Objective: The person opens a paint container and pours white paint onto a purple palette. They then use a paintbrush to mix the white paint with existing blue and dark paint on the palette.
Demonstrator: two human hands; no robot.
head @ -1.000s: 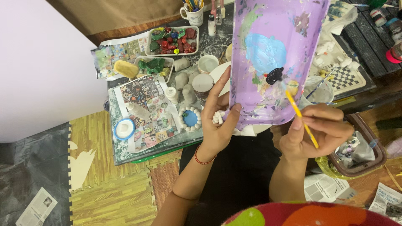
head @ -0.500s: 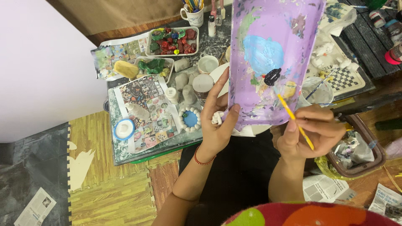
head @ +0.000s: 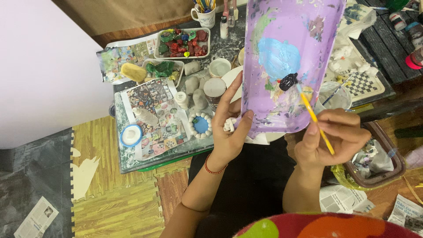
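We see the left hand (head: 229,132) propping the one purple tray (head: 288,66) up from below, thumb pressed on its paint-smeared face and fingers behind, so the flat side tilts toward the painter as a palette. The right hand (head: 337,136) pinches a single yellow brush (head: 315,119) between thumb and fingers, its tip resting in the one dark paint blob (head: 288,81) beside a light blue patch, likely to load colour. Beyond, on the table (head: 128,158), sit two white trays of painted pieces and one mug (head: 205,15) of brushes.
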